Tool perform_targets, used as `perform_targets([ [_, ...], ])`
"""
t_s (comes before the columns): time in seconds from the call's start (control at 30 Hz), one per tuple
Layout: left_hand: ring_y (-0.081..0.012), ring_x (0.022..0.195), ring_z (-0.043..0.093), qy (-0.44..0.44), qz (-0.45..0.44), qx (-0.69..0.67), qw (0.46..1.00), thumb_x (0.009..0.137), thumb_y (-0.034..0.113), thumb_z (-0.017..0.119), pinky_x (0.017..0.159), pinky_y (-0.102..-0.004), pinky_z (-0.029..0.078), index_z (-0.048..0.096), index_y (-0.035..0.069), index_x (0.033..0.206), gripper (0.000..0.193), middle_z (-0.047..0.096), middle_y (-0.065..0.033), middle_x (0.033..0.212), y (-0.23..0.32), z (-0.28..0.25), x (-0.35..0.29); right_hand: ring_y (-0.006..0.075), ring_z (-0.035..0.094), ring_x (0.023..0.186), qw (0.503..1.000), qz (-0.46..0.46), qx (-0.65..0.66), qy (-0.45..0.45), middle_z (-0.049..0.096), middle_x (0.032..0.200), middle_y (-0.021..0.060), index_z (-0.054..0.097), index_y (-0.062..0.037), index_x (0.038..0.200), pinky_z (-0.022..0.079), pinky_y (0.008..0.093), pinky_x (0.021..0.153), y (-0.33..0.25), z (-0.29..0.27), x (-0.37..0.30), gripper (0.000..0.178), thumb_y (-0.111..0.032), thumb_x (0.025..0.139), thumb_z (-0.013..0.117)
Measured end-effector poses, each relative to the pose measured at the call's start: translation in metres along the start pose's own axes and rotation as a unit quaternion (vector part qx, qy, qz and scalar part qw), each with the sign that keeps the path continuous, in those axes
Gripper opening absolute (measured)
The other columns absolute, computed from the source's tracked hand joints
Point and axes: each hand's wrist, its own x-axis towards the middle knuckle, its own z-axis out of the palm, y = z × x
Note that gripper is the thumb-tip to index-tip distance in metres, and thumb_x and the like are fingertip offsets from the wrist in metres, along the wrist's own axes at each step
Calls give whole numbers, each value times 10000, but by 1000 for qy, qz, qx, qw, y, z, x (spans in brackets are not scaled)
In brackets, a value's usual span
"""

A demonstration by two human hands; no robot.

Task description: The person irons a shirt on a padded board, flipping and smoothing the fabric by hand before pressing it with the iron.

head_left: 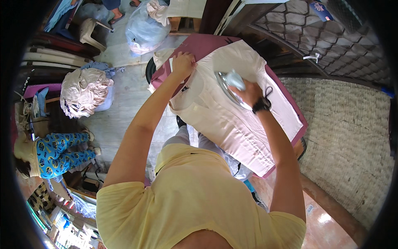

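Note:
A pale cream garment [236,120], perhaps trousers, lies spread over a maroon ironing board [203,45]. My right hand [250,93] is wrapped round the handle of a steam iron [226,85] with a light blue-grey body. The iron's soleplate rests on the upper middle of the cloth. At the garment's left end, my left hand [183,65] has its fingers curled down on the fabric's edge, seeming to pinch it; the fingertips are partly hidden. A small dark tag shows on the cloth below that hand.
A pile of cream cloth [83,91] sits on the floor at left, near a person in blue patterned trousers [62,153]. A big clear plastic bag [147,27] and a plastic chair [92,35] stand beyond. A metal lattice gate [298,37] and a woven mat [340,120] lie right.

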Motion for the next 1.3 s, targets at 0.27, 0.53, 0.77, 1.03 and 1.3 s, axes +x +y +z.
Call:
perform_targets([
  [0.27, -282, 984, 608, -5, 19, -31, 999, 787, 152, 672, 849, -453, 458, 670, 109, 927, 147, 674, -64, 951, -2, 8, -1, 349, 654, 585, 981, -83, -63, 165, 647, 633, 169, 709, -46, 903, 521, 447, 531, -2, 29, -2, 572, -591, 733, 749],
  [0.53, -227, 675, 614, 200, -33, -231, 952, 867, 85, 648, 647, -345, 487, 632, 39, 997, 138, 688, -106, 890, -17, 8, -34, 426, 678, 836, 996, 20, -27, 83, 683, 833, 252, 674, 11, 922, 543, 499, 728, -105, 25, 89, 731, -705, 795, 599],
  [0.77, -295, 810, 625, 140, -65, -183, 971, 836, 158, 667, 727, -409, 498, 691, 81, 863, 85, 688, -88, 863, -2, 6, -46, 421, 667, 930, 998, 46, -33, 29, 682, 945, 271, 676, 18, 992, 540, 484, 792, -116, 19, 101, 763, -716, 809, 573],
  [1.03, -281, 798, 632, 91, -100, -145, 980, 741, 275, 750, 691, -419, 518, 740, 157, 760, 120, 696, -41, 736, -16, 17, -25, 334, 703, 771, 999, 46, -2, -20, 703, 787, 191, 701, -68, 1028, 562, 427, 729, -57, 4, 42, 688, -700, 764, 634],
  [1.3, -293, 784, 626, 68, -89, -161, 981, 770, 223, 699, 705, -417, 520, 760, 186, 829, 93, 689, -33, 709, -21, 18, -22, 355, 682, 702, 980, -182, -36, 74, 699, 749, 146, 714, -72, 927, 557, 437, 641, -23, 14, 15, 496, -529, 741, 763],
])
